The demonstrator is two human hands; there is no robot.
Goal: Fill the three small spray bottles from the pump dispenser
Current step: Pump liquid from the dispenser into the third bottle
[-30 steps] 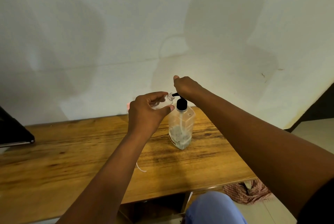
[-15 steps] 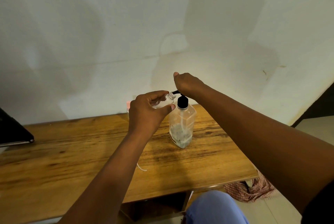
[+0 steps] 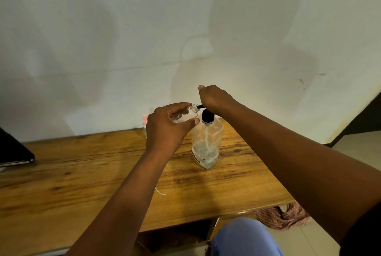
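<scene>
The small spray bottle, clear and uncapped, is tilted with its open neck right at the black spout of the pump dispenser, which stands upright near the middle of the wooden table. The left hand holds the bottle, fingers and thumb curled round its body. The right hand rests over the pump head; how its fingers lie there cannot be told. Filling appears to be in hand for 1 bottle. The next press likely calls for keeping neck and spout aligned so nothing spills. Behind the left hand stands another bottle with a pink cap; a 3rd is not seen. A dark device lies at the table's left edge.
</scene>
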